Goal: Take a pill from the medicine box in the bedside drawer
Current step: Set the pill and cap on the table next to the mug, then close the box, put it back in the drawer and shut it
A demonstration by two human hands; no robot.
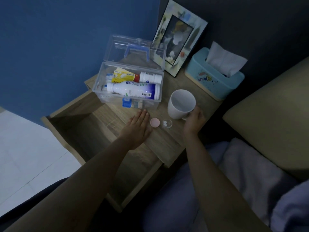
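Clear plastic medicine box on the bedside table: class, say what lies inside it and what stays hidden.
Inside the clear plastic medicine box lie a large white bottle with a blue label, a smaller white bottle and a yellow packet. Whatever sits beneath them is covered.

A single wide-angle view from the person's head looks steeply down and forward, close over a bedside counter (168,139) at frame centre. Both forearms run up from the bottom edge — so the lens sits just behind and above them. An open drawer (87,131) fills the centre left, a blue wall (58,39) the upper left, bedding the lower right — edges bow slightly.
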